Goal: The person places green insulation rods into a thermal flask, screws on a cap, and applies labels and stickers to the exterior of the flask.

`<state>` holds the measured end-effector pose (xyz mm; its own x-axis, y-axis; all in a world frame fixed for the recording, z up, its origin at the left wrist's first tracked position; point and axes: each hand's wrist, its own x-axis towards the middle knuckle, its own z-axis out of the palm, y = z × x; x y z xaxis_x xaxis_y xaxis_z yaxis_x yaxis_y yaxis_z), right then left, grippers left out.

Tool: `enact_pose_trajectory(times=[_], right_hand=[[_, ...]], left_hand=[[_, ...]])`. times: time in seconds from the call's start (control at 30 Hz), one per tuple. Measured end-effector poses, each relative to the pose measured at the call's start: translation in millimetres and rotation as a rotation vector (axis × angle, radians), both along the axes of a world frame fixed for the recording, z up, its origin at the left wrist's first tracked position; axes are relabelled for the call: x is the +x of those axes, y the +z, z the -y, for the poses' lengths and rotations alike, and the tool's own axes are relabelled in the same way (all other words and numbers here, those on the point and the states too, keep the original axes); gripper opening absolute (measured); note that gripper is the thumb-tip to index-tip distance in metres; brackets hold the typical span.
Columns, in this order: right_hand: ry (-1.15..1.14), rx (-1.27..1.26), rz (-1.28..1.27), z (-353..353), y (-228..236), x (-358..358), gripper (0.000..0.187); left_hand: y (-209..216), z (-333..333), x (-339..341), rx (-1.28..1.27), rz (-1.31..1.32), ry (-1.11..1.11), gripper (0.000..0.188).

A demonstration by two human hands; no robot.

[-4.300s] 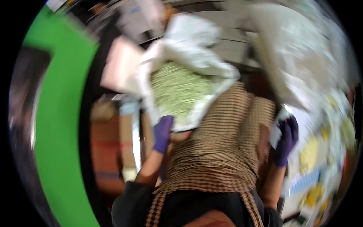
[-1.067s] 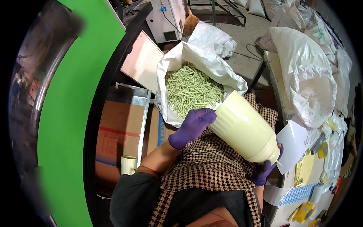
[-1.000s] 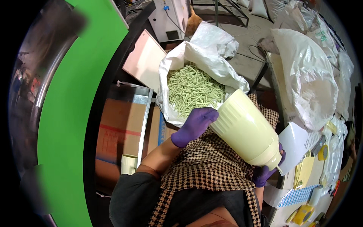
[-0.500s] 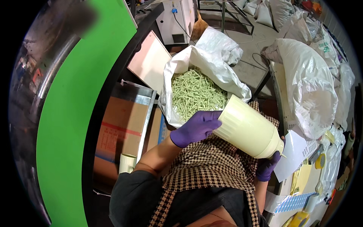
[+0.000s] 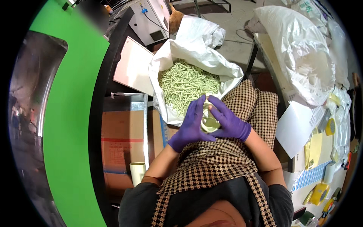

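A pale yellow plastic flask-shaped shell (image 5: 210,124) is upright over my lap, its round end facing up. My left hand (image 5: 190,128) presses along its left side, and my right hand (image 5: 231,122) closes round its right side, both in purple gloves. Fingers of both hands meet near its far rim. Most of the shell's body is hidden below the hands. Just beyond them, an open white woven sack (image 5: 230,77) holds many pale green stick-like plastic pieces (image 5: 187,81).
On the left runs a green conveyor belt (image 5: 70,132) with a dark edge. A cardboard box (image 5: 123,151) and a cream cup-like piece (image 5: 137,173) are beside my left arm. At right, a table bears a clear plastic bag (image 5: 298,49), paper (image 5: 297,126) and yellow tape (image 5: 320,191).
The shell has turned from lying slanted to end-up and shifted left. My right hand moved from its narrow end to its side; my left hand now lies along the opposite side.
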<state>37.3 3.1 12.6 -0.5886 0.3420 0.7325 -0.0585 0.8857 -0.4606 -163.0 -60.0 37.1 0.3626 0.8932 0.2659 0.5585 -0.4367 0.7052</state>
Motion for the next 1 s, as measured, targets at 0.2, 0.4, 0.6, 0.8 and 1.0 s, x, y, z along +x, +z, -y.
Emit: enact_pose_trajectory(times=[0.2, 0.4, 0.6, 0.8, 1.0], right_hand=[[-0.385, -0.432, -0.212, 27, -9, 14, 0.104], [-0.48, 0.022, 0.378, 67, 20, 25, 0.054], [-0.57, -0.196, 0.468, 71, 0, 20, 0.041], [-0.443, -0.326, 0.636, 49, 3, 25, 0.045], [-0.333, -0.239, 0.537, 12, 36, 49, 0.079]], left_hand=[[-59, -2, -13, 0.317, -0.084, 0.189, 0.119], [-33, -3, 19, 0.52, 0.022, 0.327, 0.099], [-16, -4, 47, 0.491, -0.109, 0.181, 0.085], [-27, -17, 42, 0.544, -0.123, 0.109, 0.078], [-12, -71, 13, 0.036, 0.203, 0.214, 0.098]])
